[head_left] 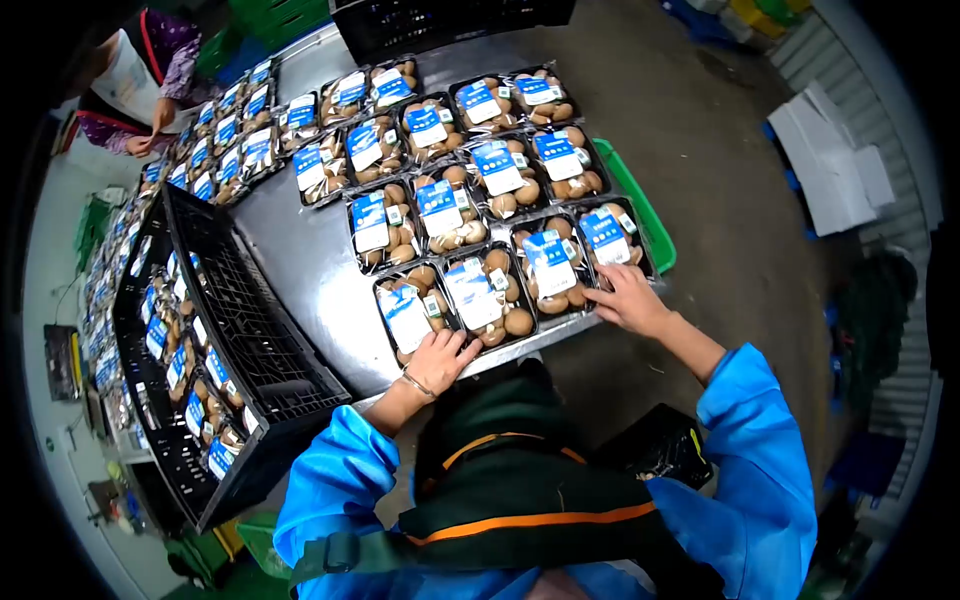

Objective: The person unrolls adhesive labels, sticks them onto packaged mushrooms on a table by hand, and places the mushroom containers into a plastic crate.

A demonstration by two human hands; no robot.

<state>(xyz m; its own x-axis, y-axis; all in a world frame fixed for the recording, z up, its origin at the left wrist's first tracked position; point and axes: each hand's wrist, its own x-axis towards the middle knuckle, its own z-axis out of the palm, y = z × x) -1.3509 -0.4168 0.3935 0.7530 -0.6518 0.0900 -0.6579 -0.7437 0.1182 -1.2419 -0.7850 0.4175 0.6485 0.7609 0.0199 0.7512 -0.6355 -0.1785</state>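
Observation:
Rows of film-wrapped black trays of brown mushrooms with blue-and-white labels lie on a metal table point(372, 350). My left hand point(438, 362) rests on the near edge of the mushroom pack point(405, 315) at the front left, fingers apart. A bracelet is on that wrist. My right hand point(632, 300) lies on the near edge of the front right mushroom pack point(608, 232). Its fingers are stretched out, and the thumb reaches toward the neighbouring mushroom pack point(550, 265). Neither hand lifts a pack. Undersides of the fingers are hidden.
A black crate point(258, 300) holding more packs stands tilted at the left. Beyond it, a person point(140, 90) handles packs at the table's far end. A green tray point(640, 205) sits at the right edge; another black crate point(440, 28) is at the back.

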